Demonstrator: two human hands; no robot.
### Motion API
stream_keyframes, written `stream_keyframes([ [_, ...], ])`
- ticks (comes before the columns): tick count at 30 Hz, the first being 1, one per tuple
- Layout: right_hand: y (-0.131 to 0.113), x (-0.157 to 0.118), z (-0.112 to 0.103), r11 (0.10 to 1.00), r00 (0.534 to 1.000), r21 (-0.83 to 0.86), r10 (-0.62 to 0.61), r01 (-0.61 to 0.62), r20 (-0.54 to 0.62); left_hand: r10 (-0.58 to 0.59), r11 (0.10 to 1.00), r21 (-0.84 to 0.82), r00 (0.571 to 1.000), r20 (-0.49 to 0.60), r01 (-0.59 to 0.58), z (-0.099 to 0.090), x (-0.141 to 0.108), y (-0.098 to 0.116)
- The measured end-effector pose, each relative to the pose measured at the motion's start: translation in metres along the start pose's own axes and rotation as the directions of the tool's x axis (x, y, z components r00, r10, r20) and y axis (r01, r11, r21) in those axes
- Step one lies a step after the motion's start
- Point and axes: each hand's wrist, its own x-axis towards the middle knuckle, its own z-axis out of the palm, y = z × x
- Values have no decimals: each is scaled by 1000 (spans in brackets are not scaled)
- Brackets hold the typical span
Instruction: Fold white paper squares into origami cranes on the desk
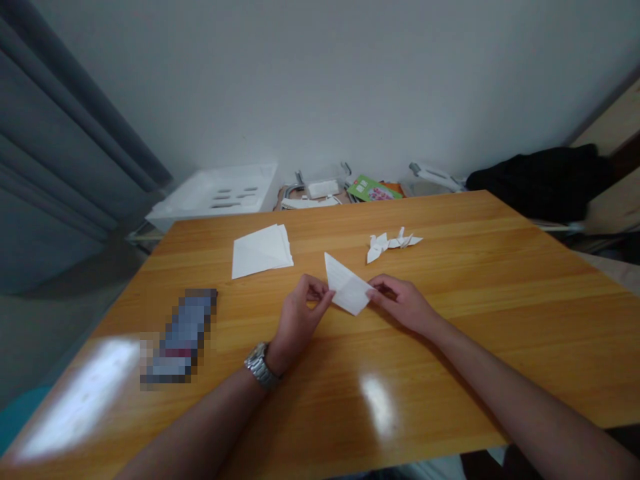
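A folded sheet of white paper (349,285) is held just above the middle of the wooden table, one pointed corner aimed up and left. My left hand (303,307), with a metal watch on its wrist, pinches the paper's lower left edge between thumb and fingers. At the right corner, my right hand (400,300) grips it the same way; its fingertips are partly hidden behind the sheet. Beyond my right hand stand two small folded paper cranes (393,243). Farther off on the left lies a stack of white paper sheets (263,251).
A blurred-out, phone-like object (183,337) lies on the left of the wooden table (320,400). Behind the far edge are a white plastic tray (215,189), a green booklet (373,189) and black cloth (540,180). A grey curtain (65,133) hangs at left.
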Motion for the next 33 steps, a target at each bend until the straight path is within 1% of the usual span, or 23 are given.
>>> stream_keyframes([
  [5, 4, 0, -2, 997, 998, -57, 55, -55, -13, -74, 982, 180, 992, 106, 54, -4, 0, 3],
  [8, 5, 1, -5, 994, 998, -97, 57, -58, -15, -74, 951, 308, 989, 131, 31, -7, -1, 5],
  [10, 5, 1, -6, 990, 998, -124, 61, -62, -13, -6, 930, 364, 986, 165, -56, -8, -1, 6],
  [11, 5, 1, -7, 988, 998, -136, 66, -66, -9, 53, 917, 377, 977, 207, -130, -9, -1, 6],
  [12, 5, 1, -8, 986, 998, -149, 69, -69, -3, 118, 898, 383, 957, 264, -216, -9, -1, 6],
  [14, 4, 1, -9, 983, 997, -173, 73, -69, 18, 228, 841, 387, 896, 382, -379, -9, -1, 6],
  [15, 4, 1, -9, 981, 997, -184, 71, -64, 30, 260, 809, 391, 864, 431, -439, -9, -2, 6],
  [16, 4, 1, -9, 979, 997, -194, 68, -59, 40, 278, 781, 398, 839, 469, -481, -9, -2, 6],
  [18, 4, 1, -9, 976, 997, -214, 63, -51, 50, 284, 747, 407, 806, 519, -526, -9, -3, 5],
  [20, 6, 1, -8, 973, 997, -226, 59, -46, 51, 274, 730, 411, 784, 557, -546, -8, -4, 3],
  [25, 10, 1, -7, 969, 999, -245, 30, -20, 37, 219, 715, 430, 761, 611, -551, -7, -6, -1],
  [29, 12, 2, -7, 965, 1000, -263, 3, 5, 31, 190, 716, 446, 764, 616, -538, -7, -6, -1],
  [33, 13, 2, -10, 955, 997, -286, -75, 77, 18, 192, 714, 454, 773, 605, -533, -6, -7, -2],
])
